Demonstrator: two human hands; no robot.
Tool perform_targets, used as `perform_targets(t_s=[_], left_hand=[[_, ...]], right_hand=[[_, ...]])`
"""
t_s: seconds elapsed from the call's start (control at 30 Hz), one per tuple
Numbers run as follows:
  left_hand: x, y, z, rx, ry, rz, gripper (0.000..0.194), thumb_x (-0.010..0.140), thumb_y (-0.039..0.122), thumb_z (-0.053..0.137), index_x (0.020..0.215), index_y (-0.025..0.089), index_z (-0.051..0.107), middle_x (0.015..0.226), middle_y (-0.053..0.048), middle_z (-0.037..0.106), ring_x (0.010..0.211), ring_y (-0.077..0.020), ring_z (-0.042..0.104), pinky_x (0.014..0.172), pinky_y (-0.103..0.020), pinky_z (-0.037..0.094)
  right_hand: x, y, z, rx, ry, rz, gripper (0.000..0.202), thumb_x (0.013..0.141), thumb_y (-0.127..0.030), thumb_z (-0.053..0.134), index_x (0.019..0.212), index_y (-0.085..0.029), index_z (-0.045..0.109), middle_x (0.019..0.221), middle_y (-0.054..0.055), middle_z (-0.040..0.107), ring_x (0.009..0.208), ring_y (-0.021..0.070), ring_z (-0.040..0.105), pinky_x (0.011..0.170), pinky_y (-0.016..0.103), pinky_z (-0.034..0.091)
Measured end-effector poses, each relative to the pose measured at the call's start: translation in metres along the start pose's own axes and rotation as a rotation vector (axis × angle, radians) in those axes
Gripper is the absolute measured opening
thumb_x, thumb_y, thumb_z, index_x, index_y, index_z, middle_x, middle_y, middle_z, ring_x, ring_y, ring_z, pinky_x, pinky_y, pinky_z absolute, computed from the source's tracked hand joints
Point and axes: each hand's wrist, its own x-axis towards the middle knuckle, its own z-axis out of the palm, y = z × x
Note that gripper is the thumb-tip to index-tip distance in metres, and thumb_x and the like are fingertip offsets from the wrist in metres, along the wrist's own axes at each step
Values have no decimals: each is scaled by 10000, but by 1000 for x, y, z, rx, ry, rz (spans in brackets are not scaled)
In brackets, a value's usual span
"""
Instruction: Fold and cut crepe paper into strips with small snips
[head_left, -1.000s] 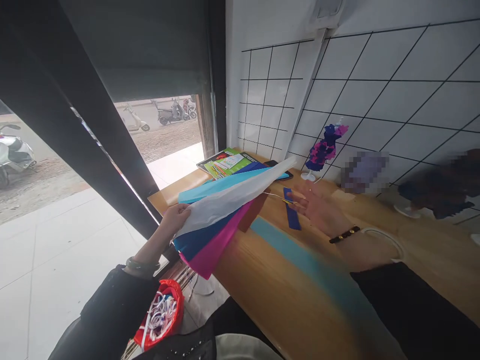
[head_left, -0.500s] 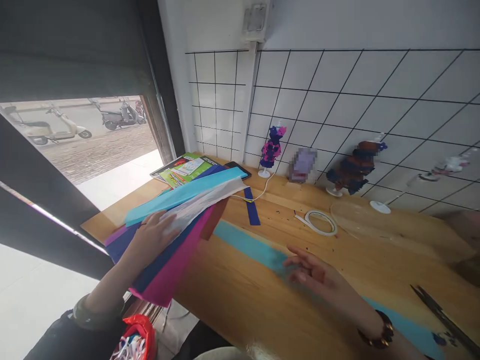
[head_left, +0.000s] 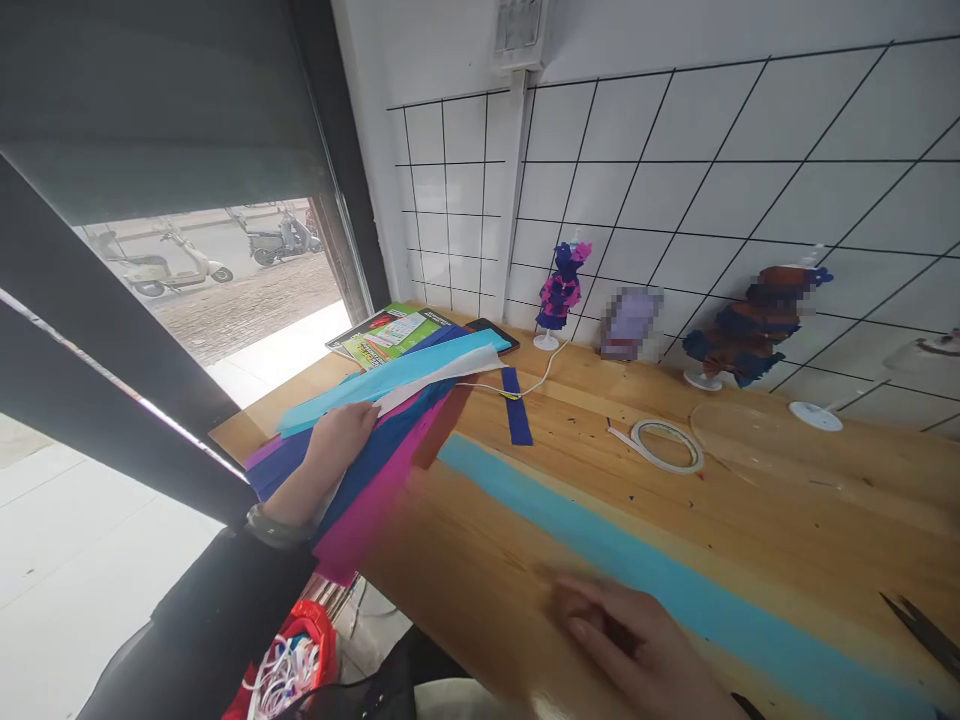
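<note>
My left hand (head_left: pixel 341 440) is closed on the white crepe paper (head_left: pixel 397 395), part of a fanned pile of coloured sheets at the table's left end. Around it lie a light blue sheet (head_left: pixel 382 375), dark blue sheets (head_left: pixel 367 450) and a magenta sheet (head_left: pixel 360 525) that hangs over the table edge. A brown sheet (head_left: pixel 446 420) shows beneath them. My right hand (head_left: pixel 626 635) is over the near part of the table, slightly blurred, fingers loosely bent, thumb apart, holding nothing visible. Beyond it, a long light blue paper strip (head_left: pixel 600 535) lies flat across the wood.
Scissors (head_left: pixel 926 630) lie at the right edge. A tape roll (head_left: pixel 667 445), a dark blue strip (head_left: pixel 517 410) and a white cable (head_left: pixel 541 378) are farther back. Small dress stands (head_left: pixel 561 290) line the gridded wall. A red bag (head_left: pixel 322 640) of scraps sits below.
My left hand has gone from lying spread on the white paper to gripping it. My right hand has moved off the light blue strip toward me. The view has shifted.
</note>
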Motion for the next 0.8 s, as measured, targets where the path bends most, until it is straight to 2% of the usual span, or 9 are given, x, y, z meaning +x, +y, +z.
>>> perform_targets(t_s=[0.1,0.17,0.3,0.37,0.5,0.6,0.7,0.8], left_hand=[[7,1,-2,90,40,-95,510,897,431,199,836,188,643,826,-90,668,794,-254,609,642,-309,416],[9,1,2,144,57,-88,491,895,410,209,843,177,637,847,-101,664,815,-259,609,674,-322,422],[5,4,17,162,-4,186,364,874,377,310,956,215,626,1028,-80,636,984,-249,568,804,-339,415],[2,6,22,160,-34,269,331,849,385,373,1040,245,605,1162,-66,583,1080,-257,517,862,-359,395],[0,5,20,134,-72,237,441,815,458,428,1186,241,528,1274,-67,509,1155,-290,458,901,-402,373],[1,3,15,64,-28,253,508,813,474,420,1263,241,451,1288,-56,498,1175,-288,442,922,-400,363],[0,3,12,-1,47,322,511,800,466,451,1247,218,430,1292,-79,481,1177,-282,437,929,-395,365],[-3,6,11,-42,51,457,352,812,456,459,1068,216,496,1293,-85,463,1198,-267,410,910,-388,383]], right_hand=[[0,2,2,-67,7,-86,255,867,-282,465,1094,-245,576,768,-9,668,696,99,609,648,184,476],[-1,1,2,-94,2,-115,250,869,-266,457,1087,-237,577,727,-14,663,655,95,604,613,174,469],[-1,-2,2,-128,18,-153,216,870,-250,449,1018,-230,605,818,7,685,728,102,623,674,177,468],[-2,-3,2,-130,32,-176,208,870,-247,450,1002,-231,610,886,15,690,796,108,627,727,182,461],[-3,-3,4,-98,-9,-173,224,885,-245,421,1002,-230,612,869,14,689,786,102,620,732,185,453],[-2,-2,5,-77,-21,-152,242,895,-252,397,982,-224,622,839,22,685,770,102,617,720,188,455],[-1,-1,6,-86,-9,-137,252,893,-257,399,978,-215,633,855,33,690,791,108,621,738,195,460],[-1,-2,5,-101,-6,-129,250,889,-257,408,979,-217,639,857,29,696,786,107,627,739,196,468]])
